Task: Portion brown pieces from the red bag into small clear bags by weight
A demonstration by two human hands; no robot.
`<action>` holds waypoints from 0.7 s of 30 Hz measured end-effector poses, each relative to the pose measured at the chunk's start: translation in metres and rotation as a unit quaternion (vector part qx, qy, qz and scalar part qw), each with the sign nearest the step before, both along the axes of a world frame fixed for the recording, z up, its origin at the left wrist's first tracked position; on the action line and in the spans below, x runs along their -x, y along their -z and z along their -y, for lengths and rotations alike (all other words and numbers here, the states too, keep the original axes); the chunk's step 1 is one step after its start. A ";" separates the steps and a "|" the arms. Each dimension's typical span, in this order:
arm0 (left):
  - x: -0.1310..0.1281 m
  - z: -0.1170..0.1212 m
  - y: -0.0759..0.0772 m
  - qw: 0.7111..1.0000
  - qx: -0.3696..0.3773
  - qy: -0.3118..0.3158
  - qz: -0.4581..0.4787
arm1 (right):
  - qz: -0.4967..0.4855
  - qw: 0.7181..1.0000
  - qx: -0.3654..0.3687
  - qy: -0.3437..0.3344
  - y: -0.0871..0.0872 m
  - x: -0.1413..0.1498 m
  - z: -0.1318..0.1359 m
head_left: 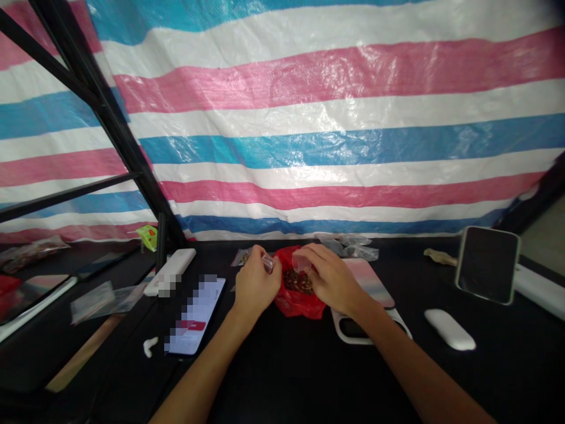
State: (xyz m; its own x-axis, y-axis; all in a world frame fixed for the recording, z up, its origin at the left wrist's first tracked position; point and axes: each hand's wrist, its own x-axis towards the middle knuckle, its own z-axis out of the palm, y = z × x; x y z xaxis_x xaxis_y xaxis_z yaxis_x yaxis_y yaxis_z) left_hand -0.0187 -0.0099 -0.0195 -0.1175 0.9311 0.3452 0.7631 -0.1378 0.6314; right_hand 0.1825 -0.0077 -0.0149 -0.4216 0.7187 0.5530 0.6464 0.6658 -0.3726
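Observation:
A red plastic bag (300, 305) lies open on the black table, with small brown and gold pieces, like beads, (296, 281) inside it. At its left edge my left hand (256, 282) is closed, pinching a small clear plastic bag (268, 262) between thumb and fingers. Over the right side of the red bag, my right hand (332, 275) has its fingers bent round a piece of clear plastic (301, 262). Whether the two clear pieces are joined cannot be seen. The right fingertips are partly hidden.
A lit phone (198, 318), an earbud (150, 346) and a white power-bank-like block (171, 272) lie left. To the right are a digital scale (369, 282), a white earbud case (450, 330) and a propped screen (488, 265). Clear bags (353, 247) lie behind. Striped sheeting (335, 141) hangs at the back.

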 end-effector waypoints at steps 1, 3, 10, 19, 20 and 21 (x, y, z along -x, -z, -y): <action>0.001 0.000 0.002 1.000 0.023 -0.003 -0.015 | 0.041 0.999 0.015 -0.001 0.002 -0.002 -0.002; 0.003 -0.001 0.009 0.998 0.055 0.012 -0.023 | 0.101 0.994 0.047 -0.008 0.009 -0.002 -0.004; 0.004 -0.007 0.025 0.984 0.081 0.124 0.094 | 0.103 0.990 0.095 -0.017 0.022 0.004 -0.004; -0.007 -0.022 0.030 0.914 0.117 0.103 0.374 | 0.076 0.989 0.126 -0.032 0.018 0.005 -0.001; -0.008 -0.021 0.029 0.911 0.121 0.091 0.383 | 0.075 0.989 0.127 -0.026 0.019 0.005 -0.001; -0.008 -0.020 0.028 0.909 0.127 0.081 0.388 | 0.076 0.989 0.127 -0.017 0.020 0.006 -0.001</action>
